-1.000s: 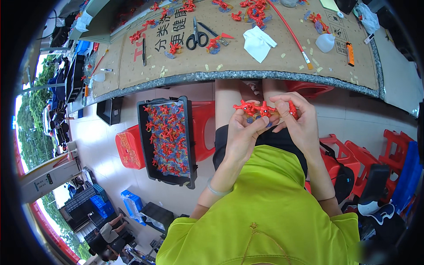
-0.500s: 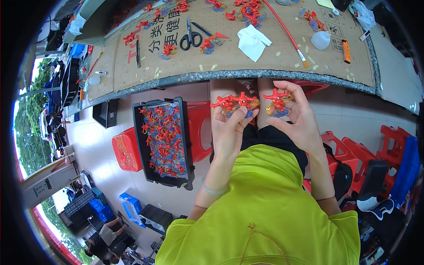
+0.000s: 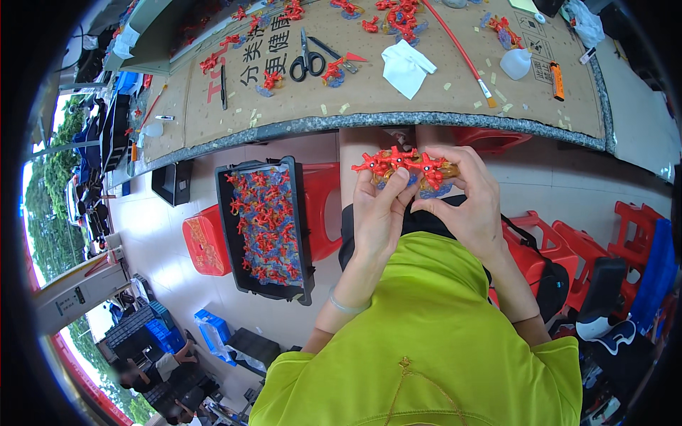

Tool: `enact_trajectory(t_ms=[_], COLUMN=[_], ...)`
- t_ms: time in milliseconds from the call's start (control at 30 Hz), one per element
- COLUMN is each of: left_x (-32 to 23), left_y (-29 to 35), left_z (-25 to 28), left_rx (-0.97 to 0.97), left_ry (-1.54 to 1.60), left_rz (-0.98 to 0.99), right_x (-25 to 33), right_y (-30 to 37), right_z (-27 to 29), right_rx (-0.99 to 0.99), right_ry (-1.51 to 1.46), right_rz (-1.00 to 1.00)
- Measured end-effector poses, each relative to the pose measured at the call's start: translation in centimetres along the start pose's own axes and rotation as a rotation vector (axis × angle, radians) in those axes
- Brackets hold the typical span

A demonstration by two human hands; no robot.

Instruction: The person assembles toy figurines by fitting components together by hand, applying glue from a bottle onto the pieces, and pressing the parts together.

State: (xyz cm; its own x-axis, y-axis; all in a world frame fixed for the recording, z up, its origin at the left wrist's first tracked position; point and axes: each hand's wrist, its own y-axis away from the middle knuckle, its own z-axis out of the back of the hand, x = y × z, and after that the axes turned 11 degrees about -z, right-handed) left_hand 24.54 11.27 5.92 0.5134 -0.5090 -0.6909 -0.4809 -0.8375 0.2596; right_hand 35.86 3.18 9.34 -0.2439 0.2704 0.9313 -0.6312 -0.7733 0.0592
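Note:
Over my lap, just in front of the table edge, my left hand [image 3: 379,209] is closed on two small red toy figurines [image 3: 384,161] with clear yellow and blue parts, its thumb pressed on them. My right hand [image 3: 469,206] grips another figurine [image 3: 432,169] of the same kind between thumb and fingers. The three figurines sit side by side, and the right one appears to touch the others. Fingers hide their lower parts. To my left, a black tray [image 3: 305,234] holds many like figurines in rows.
The cardboard-covered table [image 3: 284,106] carries scissors [image 3: 307,64], a white cloth [image 3: 407,69], a red-handled brush [image 3: 462,53], a white bottle [image 3: 516,64], an orange cutter [image 3: 556,82] and more figurines [image 3: 403,21]. Red stools [image 3: 206,241] stand on both sides.
My two hands have come together. The right hand's figurine has moved left, up against the pair in my left hand, which has shifted slightly right.

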Motion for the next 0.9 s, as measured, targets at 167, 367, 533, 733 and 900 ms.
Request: enact_trajectory(t_ms=[167, 367, 533, 733, 900], left_x=[-0.3, 0.2, -0.2, 0.4, 0.2], left_y=[0.0, 0.4, -0.1, -0.3, -0.2], left_z=[-0.5, -0.1, 0.4, 0.5, 0.2], left_rx=[-0.039, -0.017, 0.068, 0.218, 0.234], left_ry=[0.056, 0.138, 0.287, 0.484, 0.445], left_rz=[0.013, -0.006, 0.142, 0.169, 0.129], right_x=[-0.2, -0.2, -0.7, -1.4, -2.2], right_y=[0.0, 0.4, 0.7, 0.9, 0.4], right_z=[-0.2, -0.8, -1.0, -1.7, -1.8], right_rx=[-0.007, -0.061, -0.098, -0.222, -0.222], right_ry=[-0.037, 0.203, 0.003, -0.103, -0.092], right_rz=[0.055, 0.271, 0.373, 0.425, 0.595])
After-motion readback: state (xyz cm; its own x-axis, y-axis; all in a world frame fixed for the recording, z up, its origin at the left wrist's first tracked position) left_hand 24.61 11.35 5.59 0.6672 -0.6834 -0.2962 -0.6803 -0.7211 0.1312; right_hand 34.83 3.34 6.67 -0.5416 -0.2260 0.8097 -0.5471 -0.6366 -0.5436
